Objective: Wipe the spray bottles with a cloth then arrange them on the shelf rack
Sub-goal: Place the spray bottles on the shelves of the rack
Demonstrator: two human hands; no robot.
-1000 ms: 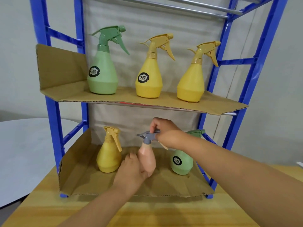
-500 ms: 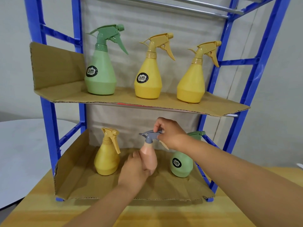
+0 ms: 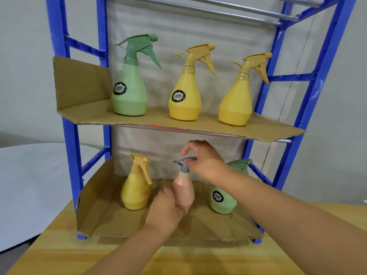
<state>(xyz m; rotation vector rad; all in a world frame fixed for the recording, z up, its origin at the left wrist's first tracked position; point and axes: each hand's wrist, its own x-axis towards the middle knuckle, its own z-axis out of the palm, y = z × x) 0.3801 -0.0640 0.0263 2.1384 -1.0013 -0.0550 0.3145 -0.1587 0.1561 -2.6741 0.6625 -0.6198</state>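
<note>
Head view: on the bottom shelf (image 3: 103, 215) the pink bottle (image 3: 184, 191) stands between a yellow bottle (image 3: 136, 191) left of the fingers and a green bottle (image 3: 222, 199) right of them. It seems to lean, so it could topple into either if released before its base sits flat. The left hand (image 3: 164, 209) curls round its belly; the right hand (image 3: 206, 161) pinches the grey sprayer top (image 3: 183, 161), index finger arched above.

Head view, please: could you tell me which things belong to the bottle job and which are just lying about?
Job: pink bottle, in left hand and right hand; upper green bottle; middle yellow bottle; right yellow bottle; lower yellow bottle; lower green bottle; blue rack.
Lying about: wooden table; white round table. No cloth visible.
</note>
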